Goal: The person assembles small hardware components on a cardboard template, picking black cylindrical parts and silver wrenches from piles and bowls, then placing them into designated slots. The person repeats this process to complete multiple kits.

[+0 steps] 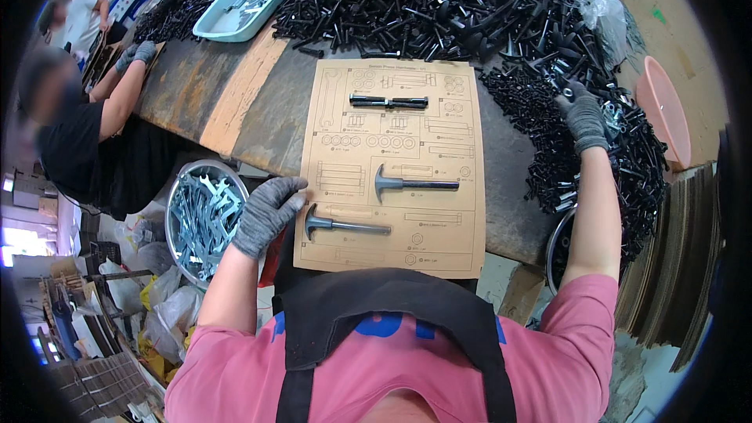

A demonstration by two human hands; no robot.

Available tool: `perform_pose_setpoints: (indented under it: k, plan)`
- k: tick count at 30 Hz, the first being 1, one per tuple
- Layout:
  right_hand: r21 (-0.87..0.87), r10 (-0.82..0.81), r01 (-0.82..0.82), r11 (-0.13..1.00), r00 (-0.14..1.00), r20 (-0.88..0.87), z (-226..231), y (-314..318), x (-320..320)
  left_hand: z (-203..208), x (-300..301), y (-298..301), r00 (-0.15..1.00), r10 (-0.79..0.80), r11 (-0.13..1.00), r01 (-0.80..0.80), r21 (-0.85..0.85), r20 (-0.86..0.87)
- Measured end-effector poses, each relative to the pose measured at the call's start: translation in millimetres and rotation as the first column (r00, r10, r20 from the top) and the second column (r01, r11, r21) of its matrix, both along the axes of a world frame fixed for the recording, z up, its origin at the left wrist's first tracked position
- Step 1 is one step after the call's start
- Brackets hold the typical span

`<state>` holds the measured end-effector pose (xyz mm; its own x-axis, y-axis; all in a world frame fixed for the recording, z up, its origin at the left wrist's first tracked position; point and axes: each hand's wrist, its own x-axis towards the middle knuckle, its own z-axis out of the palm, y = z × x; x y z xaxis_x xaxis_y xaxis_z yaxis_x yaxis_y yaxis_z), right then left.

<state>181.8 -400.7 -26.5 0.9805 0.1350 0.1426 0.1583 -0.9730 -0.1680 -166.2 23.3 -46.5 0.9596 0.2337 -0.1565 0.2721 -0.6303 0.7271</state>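
Looks down from head height through a fisheye lens, facing forward over the pink T-shirt (376, 364), centred closely on the brown diagram sheet (392, 145)

Right of the right hand (586, 119), a pink basin (666, 113) is seen; beyond, clear plastic (597, 1) is draped; below, cardboard (666, 262) is stacked.

Soft, fairly bright light covers my cardboard sheet (395, 149), while a window (19, 236) at far left glares white. The black bolts (446, 12) glint in small highlights. Toward the rim, my view bends and falls into black.
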Motion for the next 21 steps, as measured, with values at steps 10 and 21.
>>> perform_pose_setpoints:
  k: [10, 21]
  plan:
    - [0.493, 0.652, -0.462, 0.738, 0.677, -0.341, -16.9, 161.6, -153.1, -3.7, 8.6, -9.8, 0.998, -0.027, 0.995, 0.032, -0.096, 0.054]
    - [0.266, 0.677, -0.626, 0.733, 0.709, -0.197, -41.8, 165.4, -171.4, -18.9, 5.3, 2.7, 0.997, -0.019, 0.997, 0.025, -0.074, 0.076]
